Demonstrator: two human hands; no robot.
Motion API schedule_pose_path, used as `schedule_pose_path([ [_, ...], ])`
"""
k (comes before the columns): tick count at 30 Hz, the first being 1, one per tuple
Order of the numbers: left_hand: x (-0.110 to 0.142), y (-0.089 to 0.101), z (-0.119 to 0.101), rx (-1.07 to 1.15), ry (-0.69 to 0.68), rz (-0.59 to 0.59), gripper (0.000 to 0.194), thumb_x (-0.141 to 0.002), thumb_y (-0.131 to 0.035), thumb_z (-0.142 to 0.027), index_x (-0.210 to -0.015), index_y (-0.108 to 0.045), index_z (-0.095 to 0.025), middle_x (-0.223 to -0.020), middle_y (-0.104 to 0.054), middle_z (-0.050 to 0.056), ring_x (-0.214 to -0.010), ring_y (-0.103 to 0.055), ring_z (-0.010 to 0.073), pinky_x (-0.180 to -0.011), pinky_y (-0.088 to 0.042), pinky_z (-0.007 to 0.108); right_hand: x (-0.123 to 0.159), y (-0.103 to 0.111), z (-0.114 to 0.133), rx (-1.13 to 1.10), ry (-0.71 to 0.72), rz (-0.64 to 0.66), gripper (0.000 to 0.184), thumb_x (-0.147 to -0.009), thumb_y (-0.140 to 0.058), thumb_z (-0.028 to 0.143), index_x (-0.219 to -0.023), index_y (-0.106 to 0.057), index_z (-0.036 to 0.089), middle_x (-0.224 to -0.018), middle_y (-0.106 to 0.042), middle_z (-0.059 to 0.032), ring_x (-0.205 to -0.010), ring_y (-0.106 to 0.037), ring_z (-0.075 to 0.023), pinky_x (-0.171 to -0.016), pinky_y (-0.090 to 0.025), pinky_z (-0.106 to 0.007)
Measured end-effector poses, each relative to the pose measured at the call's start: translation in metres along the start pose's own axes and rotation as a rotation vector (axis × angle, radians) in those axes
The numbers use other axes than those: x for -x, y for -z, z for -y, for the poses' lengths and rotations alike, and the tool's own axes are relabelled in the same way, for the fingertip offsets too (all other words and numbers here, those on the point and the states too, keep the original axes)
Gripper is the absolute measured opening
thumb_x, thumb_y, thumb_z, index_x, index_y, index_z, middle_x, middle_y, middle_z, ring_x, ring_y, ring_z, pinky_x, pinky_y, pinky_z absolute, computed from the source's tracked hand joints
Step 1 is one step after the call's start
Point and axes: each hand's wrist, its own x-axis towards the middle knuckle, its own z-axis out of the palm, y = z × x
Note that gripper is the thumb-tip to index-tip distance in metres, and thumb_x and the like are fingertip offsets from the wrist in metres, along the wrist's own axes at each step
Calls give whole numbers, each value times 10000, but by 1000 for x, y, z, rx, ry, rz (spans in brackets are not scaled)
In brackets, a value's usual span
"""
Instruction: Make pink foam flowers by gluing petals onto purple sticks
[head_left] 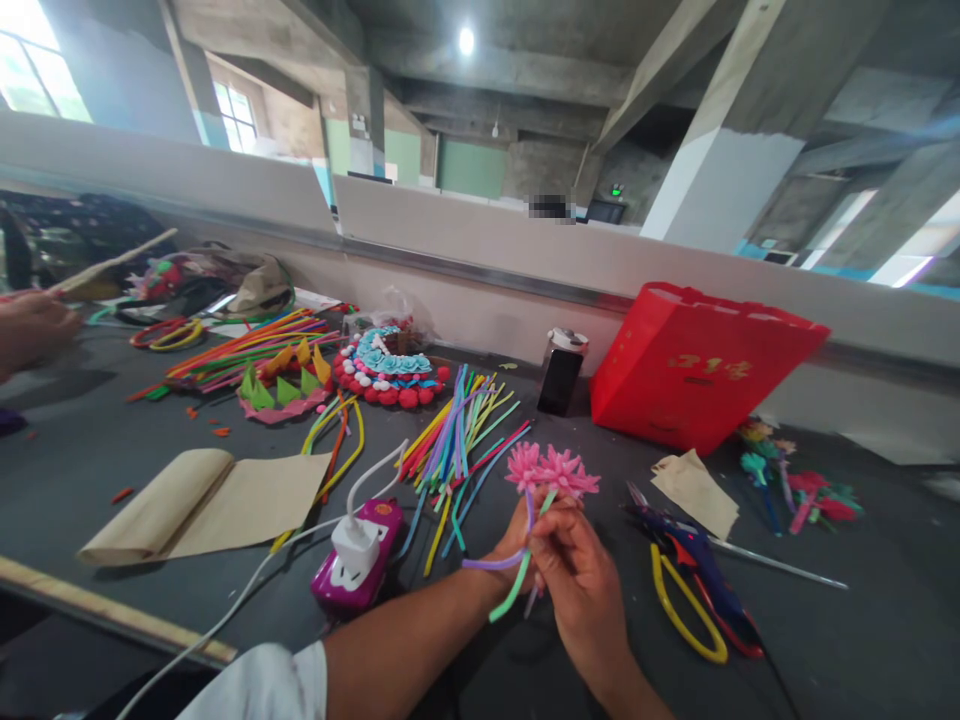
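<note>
Two pink pipe-cleaner flowers (559, 470) stand side by side above my hands. A green pipe cleaner (511, 590) and a bent purple pipe cleaner (491, 564) hang below the blooms, toward the lower left. My left hand (514, 530) grips the flowers from behind, its fingers partly hidden by my right hand. My right hand (581, 560) is closed, with thumb and fingers pinching the stems just under the blooms. Left of my hands lies a spread bunch of coloured pipe cleaners (457, 430).
To the right lie yellow-handled pliers (686, 610), a blue glue gun (701, 570), brown paper (696, 492) and finished flowers (814, 495). A red bag (697, 370) stands behind. At left are a purple power strip (360, 560), a paper roll (172, 505) and another person's hand (34, 335).
</note>
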Motion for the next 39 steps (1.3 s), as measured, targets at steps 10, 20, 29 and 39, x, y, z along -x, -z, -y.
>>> schedule_pose_path([
  [10,-13,-7,-10,96,-44,-56,267,-620,-795,-310,-686,-592,-149,-520,-519,-35,-461,-447,83,-477,-327,217,-6,16,-1,2,-159,-97,183,-875,-596,384,-871,-600,201,-742,-611,4,-505,-473,-95,-475,-391,-214],
  [20,-8,-16,-19,139,-63,21,323,-736,-751,-357,-788,-481,-188,-669,-582,-43,-423,-405,45,-384,-226,173,-5,33,-23,23,-287,-282,233,-820,-633,413,-879,-577,194,-666,-593,31,-460,-437,-94,-425,-358,-211],
  [29,-2,-20,-21,187,-28,34,336,-674,-827,-247,-759,-510,-174,-617,-548,-58,-517,-487,54,-506,-377,169,-5,24,-29,141,-257,-283,193,-834,-591,390,-870,-555,204,-734,-646,-5,-560,-553,-144,-514,-431,-248],
  [39,-7,-16,-14,100,-52,-5,325,-600,-846,-162,-708,-539,-161,-600,-572,-44,-544,-524,77,-555,-404,201,-9,34,-32,283,-224,-169,85,-807,-579,280,-784,-532,213,-711,-625,7,-662,-633,-176,-643,-493,-270],
])
